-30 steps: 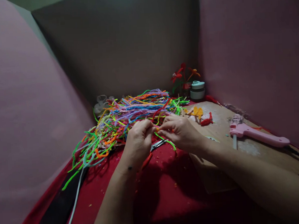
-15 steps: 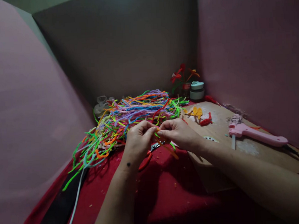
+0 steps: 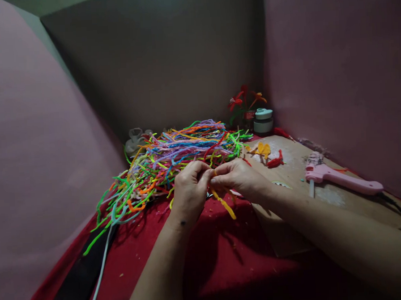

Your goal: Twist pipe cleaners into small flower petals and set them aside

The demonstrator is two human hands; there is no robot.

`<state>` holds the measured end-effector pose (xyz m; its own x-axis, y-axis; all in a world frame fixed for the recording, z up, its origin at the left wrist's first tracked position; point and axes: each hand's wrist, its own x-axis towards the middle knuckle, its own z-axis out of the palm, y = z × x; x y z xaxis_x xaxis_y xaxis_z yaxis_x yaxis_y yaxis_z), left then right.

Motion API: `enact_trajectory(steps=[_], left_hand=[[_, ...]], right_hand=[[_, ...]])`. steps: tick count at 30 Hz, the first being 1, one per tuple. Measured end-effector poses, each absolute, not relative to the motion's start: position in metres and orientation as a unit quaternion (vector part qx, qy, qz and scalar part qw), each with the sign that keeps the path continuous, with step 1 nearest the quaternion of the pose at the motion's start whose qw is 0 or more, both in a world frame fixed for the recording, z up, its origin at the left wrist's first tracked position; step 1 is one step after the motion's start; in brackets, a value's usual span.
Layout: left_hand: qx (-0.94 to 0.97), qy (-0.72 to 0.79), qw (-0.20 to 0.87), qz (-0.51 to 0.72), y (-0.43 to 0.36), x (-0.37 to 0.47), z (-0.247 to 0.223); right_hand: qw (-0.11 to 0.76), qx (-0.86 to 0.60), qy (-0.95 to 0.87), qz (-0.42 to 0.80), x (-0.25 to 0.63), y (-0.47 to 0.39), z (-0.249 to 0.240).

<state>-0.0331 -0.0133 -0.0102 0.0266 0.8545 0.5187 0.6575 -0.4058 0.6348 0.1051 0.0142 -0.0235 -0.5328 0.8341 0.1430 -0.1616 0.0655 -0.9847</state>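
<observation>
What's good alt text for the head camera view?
Left hand and right hand pinch yellow-orange fuzzy stems over red cloth, before a multicoloured pile of fuzzy stems. A pink glue gun lies on cardboard at right.

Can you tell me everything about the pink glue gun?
The pink glue gun looks like smooth, shiny plastic. It lies on the brown sheet on the right, its long handle pointing right. A pale stick pokes out near its wide end, beside messy grey fuzz. A dark cord leaves the handle. Neither hand touches it. I can't tell if it's hot.
</observation>
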Motion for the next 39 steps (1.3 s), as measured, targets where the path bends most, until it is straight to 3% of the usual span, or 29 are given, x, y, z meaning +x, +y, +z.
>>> enact_trajectory(steps=[10, 13, 20, 23, 30, 39], left_hand=[[0.604, 0.539, 0.335, 0.483, -0.011, -0.032, -0.003], [0.605, 0.558, 0.321, 0.469, -0.011, -0.03, -0.006], [0.717, 0.556, 0.121, 0.403, -0.012, -0.028, -0.014], [0.734, 0.531, 0.156, 0.393, -0.013, -0.028, -0.014], [0.673, 0.526, 0.37, 0.365, -0.015, -0.025, -0.005], [0.755, 0.479, 0.332, 0.302, -0.02, -0.033, 0.002]], right_hand=[[0.493, -0.285, -0.467, 0.677, 0.101, 0.014, -0.021], [0.507, -0.297, -0.415, 0.695, 0.102, 0.016, -0.02], [0.536, -0.267, -0.412, 0.686, 0.101, 0.021, -0.025], [0.532, -0.245, -0.387, 0.712, 0.099, 0.025, -0.029], [0.525, -0.229, -0.315, 0.757, 0.101, 0.029, -0.029], [0.522, -0.246, -0.259, 0.775, 0.101, 0.032, -0.03]])
